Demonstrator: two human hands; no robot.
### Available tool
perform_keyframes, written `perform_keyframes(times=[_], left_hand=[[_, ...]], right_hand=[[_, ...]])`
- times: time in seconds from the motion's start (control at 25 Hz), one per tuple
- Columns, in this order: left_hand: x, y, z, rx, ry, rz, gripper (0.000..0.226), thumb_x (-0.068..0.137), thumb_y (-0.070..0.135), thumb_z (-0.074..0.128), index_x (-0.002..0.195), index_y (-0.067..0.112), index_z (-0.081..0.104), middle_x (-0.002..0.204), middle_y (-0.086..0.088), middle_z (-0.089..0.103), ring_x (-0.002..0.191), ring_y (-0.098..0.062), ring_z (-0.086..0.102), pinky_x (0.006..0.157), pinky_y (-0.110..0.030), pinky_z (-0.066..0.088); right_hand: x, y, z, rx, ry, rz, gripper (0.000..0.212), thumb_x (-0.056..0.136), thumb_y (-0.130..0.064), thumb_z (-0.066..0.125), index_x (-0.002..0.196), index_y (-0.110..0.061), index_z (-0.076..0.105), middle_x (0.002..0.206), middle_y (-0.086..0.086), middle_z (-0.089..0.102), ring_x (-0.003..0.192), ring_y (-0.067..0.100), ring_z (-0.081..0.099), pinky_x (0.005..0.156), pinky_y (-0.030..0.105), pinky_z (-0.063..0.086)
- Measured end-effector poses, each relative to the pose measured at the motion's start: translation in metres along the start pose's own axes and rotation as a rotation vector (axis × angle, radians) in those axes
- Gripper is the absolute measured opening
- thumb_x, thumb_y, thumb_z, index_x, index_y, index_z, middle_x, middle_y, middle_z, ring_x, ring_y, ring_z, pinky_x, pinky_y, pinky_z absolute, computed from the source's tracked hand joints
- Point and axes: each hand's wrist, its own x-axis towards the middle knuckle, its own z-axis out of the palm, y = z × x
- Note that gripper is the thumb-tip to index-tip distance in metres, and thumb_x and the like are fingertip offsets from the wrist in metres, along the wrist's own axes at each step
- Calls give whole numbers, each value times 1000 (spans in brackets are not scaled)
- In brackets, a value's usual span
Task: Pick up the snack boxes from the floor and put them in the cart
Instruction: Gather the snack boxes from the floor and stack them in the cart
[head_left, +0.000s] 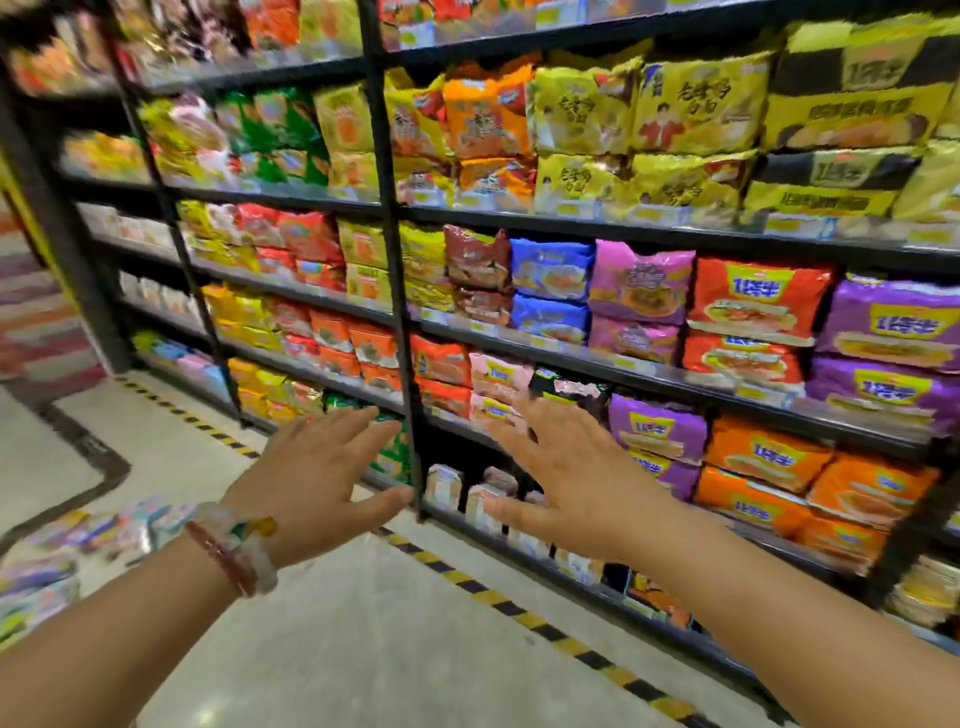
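Black shelving (519, 218) carries yellow, orange, purple, pink and blue noodle packs (753, 306); beside it, yellow-and-black striped tape (519, 618) crosses the pale grey floor (363, 649)

Left of the left hand (317, 483), a smeared heap of colourful items (57, 556) lay on the floor, too blurred to tell whether they were boxes or bags, and the frame's left edge cut it off. Beyond that hand, the shelving (395, 291) ran out of frame at the top and right; its far-left packets and price labels were unreadable. Both forearms were cropped at the bottom edge.
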Motion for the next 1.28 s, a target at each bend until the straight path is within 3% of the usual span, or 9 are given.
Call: perform_keyframes(times=[0.12,0.24,0.32,0.44,0.56,0.76,0.96,1.12,1.28], left_hand=[[11,-44,11,33,5,-105,121,43,91,-21,148,39,9,158,12,10,144,-9,11,115,-35,14],[24,-84,18,63,12,-233,129,37,86,-35,148,39,8,158,11,10,144,-9,11,116,-35,14],[35,-114,21,37,24,-340,128,39,88,-32,148,39,12,158,10,13,144,-10,12,115,-37,12],[46,-155,33,23,51,-459,123,46,91,-24,148,38,19,157,9,19,144,-11,17,114,-40,11],[51,-192,42,42,78,-578,115,54,94,-11,146,37,28,154,7,27,142,-14,23,113,-43,16],[57,-250,64,93,96,-661,84,75,77,27,130,22,57,133,-4,56,121,-26,55,97,-54,39],[77,-321,84,-2,-4,-774,106,57,84,3,148,33,25,155,6,24,143,-13,21,115,-43,12],[98,-409,103,38,-14,-774,128,40,91,-27,148,38,15,156,13,13,144,-9,12,116,-40,9],[118,-506,114,35,-17,-764,123,43,93,-21,148,39,16,157,11,12,145,-10,11,115,-43,13]], right_hand=[[63,-8,8,13,-37,-126,99,59,-80,-4,150,-41,-3,160,-3,-8,146,20,-9,117,40,-3],[131,-10,13,19,-39,-245,86,75,-80,11,150,-41,-3,160,-3,-10,146,18,-12,117,40,-5],[183,-11,14,16,-23,-337,88,71,-80,8,150,-42,-3,160,-3,-9,146,17,-12,116,38,-8],[252,-17,21,-21,-8,-472,91,67,-79,1,150,-41,-4,160,-2,-9,146,18,-10,116,39,-9],[308,-24,28,-14,-6,-543,75,87,-72,21,150,-41,-4,160,-2,-9,146,16,-10,116,37,-7],[392,-53,49,27,-43,-657,76,82,-73,13,149,-43,-8,160,-5,-14,146,16,-14,109,26,-13],[484,-97,73,15,-58,-712,75,83,-72,16,148,-43,-9,160,-5,-13,146,16,-14,114,34,-11],[570,-147,94,-2,-35,-736,77,81,-73,12,148,-43,-10,160,-4,-14,146,17,-15,113,32,-13],[654,-201,107,24,-71,-736,87,68,-78,-1,148,-44,-11,159,-7,-18,145,15,-20,111,30,-14]])
